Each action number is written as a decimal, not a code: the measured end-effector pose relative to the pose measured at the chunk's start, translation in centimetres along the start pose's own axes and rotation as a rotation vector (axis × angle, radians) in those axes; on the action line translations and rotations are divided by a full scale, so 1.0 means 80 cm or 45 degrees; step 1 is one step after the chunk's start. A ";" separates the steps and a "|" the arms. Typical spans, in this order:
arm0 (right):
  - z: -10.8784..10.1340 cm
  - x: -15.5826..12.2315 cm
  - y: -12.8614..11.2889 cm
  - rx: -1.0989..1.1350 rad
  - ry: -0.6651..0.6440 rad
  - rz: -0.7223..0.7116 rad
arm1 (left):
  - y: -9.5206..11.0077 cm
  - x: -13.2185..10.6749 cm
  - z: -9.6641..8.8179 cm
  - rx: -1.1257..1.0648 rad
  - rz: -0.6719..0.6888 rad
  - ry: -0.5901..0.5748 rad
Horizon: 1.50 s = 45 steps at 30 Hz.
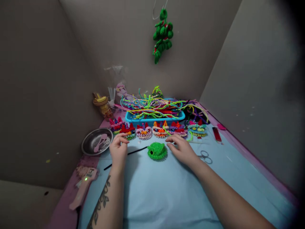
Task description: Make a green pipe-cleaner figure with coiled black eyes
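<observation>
A small green fuzzy figure [157, 151], looking like twisted pipe cleaner with a dark eye, rests on the blue cloth between my hands. My right hand [180, 149] is just to its right, thumb and fingers apart and nothing visible in them. My left hand [119, 147] hovers to the left, fingers loosely bent, with nothing seen in its grasp. A black pipe cleaner [138, 150] runs behind my left wrist toward the green figure. Whether it touches the figure I cannot tell.
Several colourful fuzzy heads [144, 131] line up before a blue tray [154, 120] heaped with pipe cleaners. A metal bowl [89, 144] and pink glue gun [83, 190] lie left, scissors [205, 157] right. Green fuzzy pieces [163, 35] hang on the back wall.
</observation>
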State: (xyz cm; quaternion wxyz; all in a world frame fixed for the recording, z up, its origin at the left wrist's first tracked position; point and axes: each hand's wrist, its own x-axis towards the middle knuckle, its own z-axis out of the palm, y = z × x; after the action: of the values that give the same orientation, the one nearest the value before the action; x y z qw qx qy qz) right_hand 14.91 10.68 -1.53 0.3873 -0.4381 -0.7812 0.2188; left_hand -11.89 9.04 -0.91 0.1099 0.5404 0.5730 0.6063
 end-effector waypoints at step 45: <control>-0.120 0.115 -0.017 -0.113 0.034 0.065 | 0.005 -0.031 0.033 0.110 0.174 -0.472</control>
State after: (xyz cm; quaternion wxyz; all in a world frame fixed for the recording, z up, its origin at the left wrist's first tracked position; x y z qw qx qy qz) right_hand 18.97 17.88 9.01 0.3721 -0.4774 -0.7735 0.1880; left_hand -8.65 8.54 -2.50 0.1489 0.6847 0.5303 0.4773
